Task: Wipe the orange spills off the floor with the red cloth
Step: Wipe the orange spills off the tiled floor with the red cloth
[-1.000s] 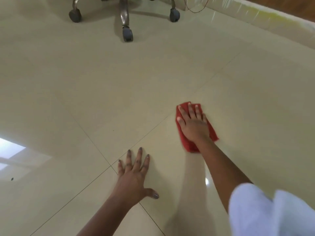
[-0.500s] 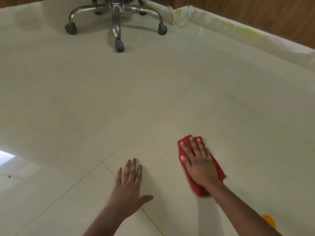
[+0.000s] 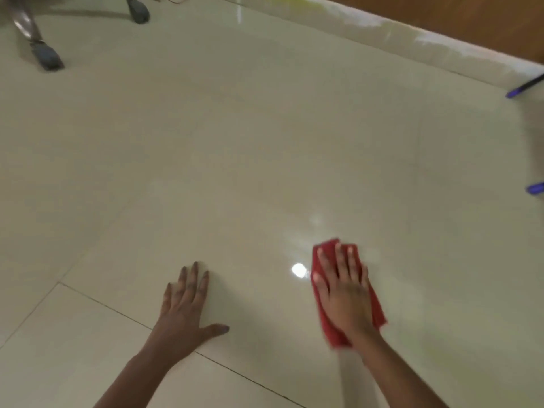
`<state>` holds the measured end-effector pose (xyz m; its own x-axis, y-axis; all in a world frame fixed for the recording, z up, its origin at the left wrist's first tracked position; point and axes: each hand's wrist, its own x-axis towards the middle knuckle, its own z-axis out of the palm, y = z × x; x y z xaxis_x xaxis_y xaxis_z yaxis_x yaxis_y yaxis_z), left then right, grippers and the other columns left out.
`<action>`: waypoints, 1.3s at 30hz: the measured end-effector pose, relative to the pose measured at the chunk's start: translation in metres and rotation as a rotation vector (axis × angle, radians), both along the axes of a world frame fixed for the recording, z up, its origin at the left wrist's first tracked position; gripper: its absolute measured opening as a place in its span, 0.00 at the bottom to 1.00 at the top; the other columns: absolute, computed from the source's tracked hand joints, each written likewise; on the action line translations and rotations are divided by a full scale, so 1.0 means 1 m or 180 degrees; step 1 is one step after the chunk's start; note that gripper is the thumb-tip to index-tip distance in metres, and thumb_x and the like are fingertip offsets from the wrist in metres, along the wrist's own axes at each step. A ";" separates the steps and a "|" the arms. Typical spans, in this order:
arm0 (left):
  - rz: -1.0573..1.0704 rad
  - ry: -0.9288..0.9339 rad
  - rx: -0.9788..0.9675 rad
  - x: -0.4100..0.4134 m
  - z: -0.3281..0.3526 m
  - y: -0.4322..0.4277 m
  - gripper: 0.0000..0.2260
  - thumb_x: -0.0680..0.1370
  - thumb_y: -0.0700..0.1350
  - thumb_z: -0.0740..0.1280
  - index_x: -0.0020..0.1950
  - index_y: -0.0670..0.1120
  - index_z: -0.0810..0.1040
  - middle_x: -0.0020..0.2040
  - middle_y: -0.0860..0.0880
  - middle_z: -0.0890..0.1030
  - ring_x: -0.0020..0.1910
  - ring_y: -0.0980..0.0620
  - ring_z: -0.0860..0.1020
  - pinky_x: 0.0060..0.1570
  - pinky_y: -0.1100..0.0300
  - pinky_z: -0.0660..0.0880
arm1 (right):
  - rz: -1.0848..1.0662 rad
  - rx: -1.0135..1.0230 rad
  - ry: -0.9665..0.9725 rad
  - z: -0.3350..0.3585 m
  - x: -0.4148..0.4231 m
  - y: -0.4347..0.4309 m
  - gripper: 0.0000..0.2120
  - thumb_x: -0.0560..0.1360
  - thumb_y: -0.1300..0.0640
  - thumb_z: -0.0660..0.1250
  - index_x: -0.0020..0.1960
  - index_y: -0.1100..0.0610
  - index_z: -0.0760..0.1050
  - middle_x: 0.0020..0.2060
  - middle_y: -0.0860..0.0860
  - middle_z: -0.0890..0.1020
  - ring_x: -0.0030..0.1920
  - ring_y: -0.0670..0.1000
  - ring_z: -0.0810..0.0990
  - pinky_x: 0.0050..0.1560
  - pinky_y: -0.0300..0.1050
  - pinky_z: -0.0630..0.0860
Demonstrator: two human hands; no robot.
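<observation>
My right hand [image 3: 344, 293] lies flat, palm down, on the red cloth [image 3: 331, 329] and presses it against the glossy cream floor tiles at lower right. The cloth shows around the fingers and along both sides of the hand. My left hand [image 3: 185, 307] rests flat on the floor to the left, fingers spread, holding nothing. No orange spill shows in this frame. A bright light glint [image 3: 298, 270] sits on the tile just left of the cloth.
Chair casters [image 3: 48, 57] on a chrome leg stand at the far left top, with another wheel [image 3: 139, 11] further back. A cream skirting [image 3: 412, 42] and a wooden wall run along the top right. Blue objects [image 3: 524, 88] poke in at the right edge.
The view has swung right, pushing the chair base toward the top left. The orange spot seen at lower right half a second ago is out of view. My right hand stays on the cloth.
</observation>
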<state>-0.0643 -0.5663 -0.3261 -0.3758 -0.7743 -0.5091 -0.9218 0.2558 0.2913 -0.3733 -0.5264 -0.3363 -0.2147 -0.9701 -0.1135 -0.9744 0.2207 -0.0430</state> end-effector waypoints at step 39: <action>-0.0812 -0.0261 -0.0269 -0.115 0.003 -0.045 0.55 0.67 0.71 0.63 0.73 0.44 0.30 0.69 0.49 0.23 0.69 0.49 0.25 0.72 0.47 0.35 | 0.0678 -0.0132 -0.0385 -0.012 0.016 -0.005 0.25 0.79 0.40 0.46 0.75 0.43 0.51 0.76 0.53 0.54 0.76 0.59 0.50 0.73 0.61 0.51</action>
<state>-0.1793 -0.6114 -0.3226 -0.5242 -0.7010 -0.4836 -0.8441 0.5029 0.1860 -0.3572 -0.5310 -0.3481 0.0080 -0.9963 -0.0850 -0.9859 0.0063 -0.1669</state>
